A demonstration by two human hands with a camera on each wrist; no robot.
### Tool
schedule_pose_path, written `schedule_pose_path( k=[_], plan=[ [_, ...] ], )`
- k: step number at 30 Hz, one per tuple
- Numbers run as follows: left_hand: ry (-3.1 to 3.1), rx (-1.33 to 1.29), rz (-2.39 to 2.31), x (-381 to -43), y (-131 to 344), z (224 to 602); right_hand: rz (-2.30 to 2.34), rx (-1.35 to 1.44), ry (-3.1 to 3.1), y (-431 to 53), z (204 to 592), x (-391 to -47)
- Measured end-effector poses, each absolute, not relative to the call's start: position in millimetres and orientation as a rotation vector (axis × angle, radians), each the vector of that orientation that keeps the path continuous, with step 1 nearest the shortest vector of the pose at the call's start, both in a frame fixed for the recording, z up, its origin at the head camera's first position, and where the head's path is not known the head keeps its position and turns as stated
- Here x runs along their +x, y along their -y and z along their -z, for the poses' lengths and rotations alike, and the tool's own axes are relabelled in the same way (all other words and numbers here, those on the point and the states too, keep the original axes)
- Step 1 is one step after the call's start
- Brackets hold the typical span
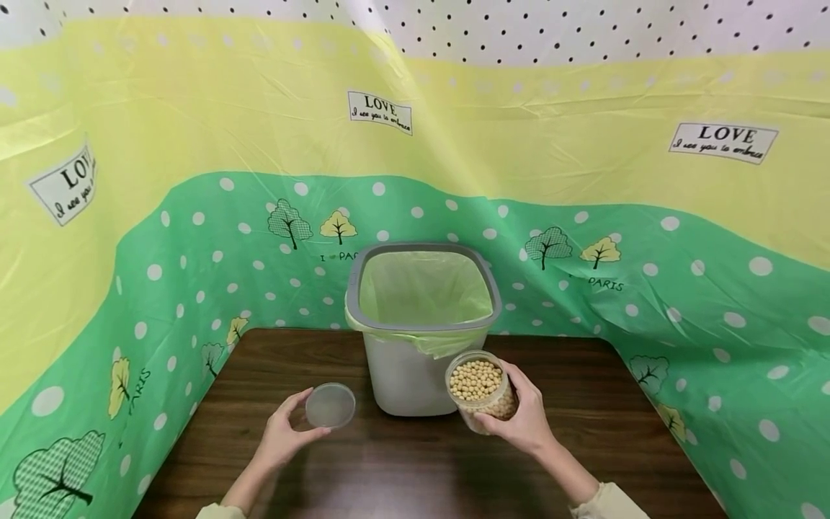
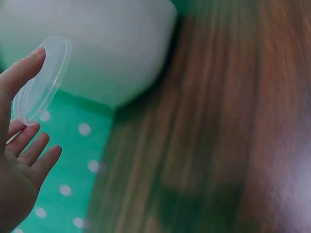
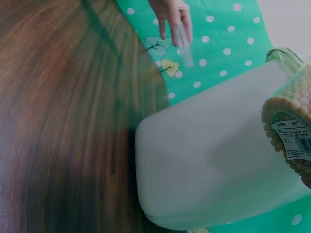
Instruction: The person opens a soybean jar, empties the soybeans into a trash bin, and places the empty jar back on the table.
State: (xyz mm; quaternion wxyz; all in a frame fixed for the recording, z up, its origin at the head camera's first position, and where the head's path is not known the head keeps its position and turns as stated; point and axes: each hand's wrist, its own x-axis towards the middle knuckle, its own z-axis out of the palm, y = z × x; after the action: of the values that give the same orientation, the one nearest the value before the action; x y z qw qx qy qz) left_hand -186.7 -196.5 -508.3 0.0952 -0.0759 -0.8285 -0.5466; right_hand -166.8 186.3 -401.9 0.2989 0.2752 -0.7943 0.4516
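My left hand (image 1: 283, 435) pinches a round, clear plastic lid (image 1: 331, 406) by its edge, above the table. In the left wrist view the thumb and a fingertip grip the lid (image 2: 44, 80), and the other fingers spread loosely. My right hand (image 1: 524, 414) grips a clear jar (image 1: 483, 393) of pale round beans, its open mouth tilted toward the bin. The right wrist view shows the jar's base with a printed label (image 3: 294, 138). A grey-white bin (image 1: 410, 375) with a grey rim and a green liner (image 1: 424, 288) stands just behind and between the hands.
The dark wooden table (image 1: 389, 476) carries the bin near its back edge. A patterned green and yellow curtain (image 1: 272, 288) hangs around the table at the back and both sides.
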Motion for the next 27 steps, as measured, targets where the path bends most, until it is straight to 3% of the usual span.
schedule_pose_path(
  k=[10,27],
  plan=[
    [2.683,-0.099,1.436,-196.0,205.4,550.3,-1.213,0.715,2.114,-189.4,404.8,-164.7],
    [2.752,-0.147,1.119,-197.5,211.4,586.0,-1.239,0.679,2.093,-193.5,407.3,-163.6]
  ],
)
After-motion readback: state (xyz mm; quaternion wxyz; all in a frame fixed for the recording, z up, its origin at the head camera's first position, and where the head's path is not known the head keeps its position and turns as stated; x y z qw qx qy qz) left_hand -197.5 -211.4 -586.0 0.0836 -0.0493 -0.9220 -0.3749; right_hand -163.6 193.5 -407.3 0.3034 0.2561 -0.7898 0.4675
